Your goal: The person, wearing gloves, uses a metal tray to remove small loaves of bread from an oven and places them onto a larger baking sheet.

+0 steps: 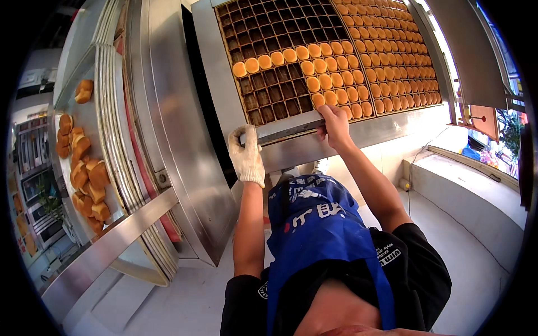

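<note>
My left hand (246,159), in a whitish knit glove, closes round the left end of a long, thin, dark metal strip (288,127). My bare right hand (336,126) pinches the other end, beside the nearest small cakes. The strip lies along the near edge of a large baking mould (274,92), which is divided into a grid of square cells. Golden round-topped cakes (330,64) fill the mould's right part, and one row of them crosses to its left side. Dark bare cells show above and below that row. My left fingertips are partly hidden by the glove.
Left of the mould stands a tall steel panel (174,101). Beyond it, browned cakes (89,179) lie heaped in a glass-sided case with a metal frame (112,241). A white ledge (465,196) runs along the right, with a thin cable hanging by it.
</note>
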The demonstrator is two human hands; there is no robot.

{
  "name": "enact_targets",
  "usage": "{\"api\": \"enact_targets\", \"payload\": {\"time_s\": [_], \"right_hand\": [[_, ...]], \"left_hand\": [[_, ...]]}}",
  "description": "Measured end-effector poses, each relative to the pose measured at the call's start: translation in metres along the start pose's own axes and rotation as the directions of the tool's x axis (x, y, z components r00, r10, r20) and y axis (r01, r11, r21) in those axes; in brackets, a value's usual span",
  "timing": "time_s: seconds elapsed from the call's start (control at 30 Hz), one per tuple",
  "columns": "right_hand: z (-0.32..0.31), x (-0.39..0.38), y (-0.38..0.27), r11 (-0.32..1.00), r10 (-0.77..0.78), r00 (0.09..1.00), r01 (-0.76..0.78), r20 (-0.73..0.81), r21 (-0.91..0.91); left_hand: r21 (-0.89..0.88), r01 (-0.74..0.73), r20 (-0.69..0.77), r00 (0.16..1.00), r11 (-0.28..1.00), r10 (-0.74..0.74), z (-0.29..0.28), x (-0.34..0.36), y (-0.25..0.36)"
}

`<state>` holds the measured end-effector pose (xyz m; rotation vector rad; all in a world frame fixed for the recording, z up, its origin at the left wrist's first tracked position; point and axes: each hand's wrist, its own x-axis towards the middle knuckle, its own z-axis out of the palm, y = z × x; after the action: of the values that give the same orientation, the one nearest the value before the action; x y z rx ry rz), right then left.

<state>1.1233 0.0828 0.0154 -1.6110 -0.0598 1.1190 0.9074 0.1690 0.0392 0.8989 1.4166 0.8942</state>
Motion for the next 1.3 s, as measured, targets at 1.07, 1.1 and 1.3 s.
{"api": "enact_targets", "payload": {"time_s": [1.07, 1.1, 1.3], "right_hand": [[0.032, 0.048, -0.033, 0.989, 0.079, 0.996, -0.084, -0.049, -0.121], [0.033, 0.049, -0.028, 0.991, 0.060, 0.998, -0.064, -0.031, -0.122], [0.009, 0.049, 0.039, 0.998, -0.058, 0.996, 0.059, 0.060, -0.008]], "left_hand": [[-0.257, 0.133, 0.021, 0.991, 0.957, -0.132, 0.027, 0.063, 0.013], [-0.284, 0.215, 0.045, 0.977, 0.935, -0.211, 0.020, 0.068, 0.003], [-0.350, 0.272, 0.276, 0.944, 0.897, -0.178, -0.005, 0.066, -0.046]]}}
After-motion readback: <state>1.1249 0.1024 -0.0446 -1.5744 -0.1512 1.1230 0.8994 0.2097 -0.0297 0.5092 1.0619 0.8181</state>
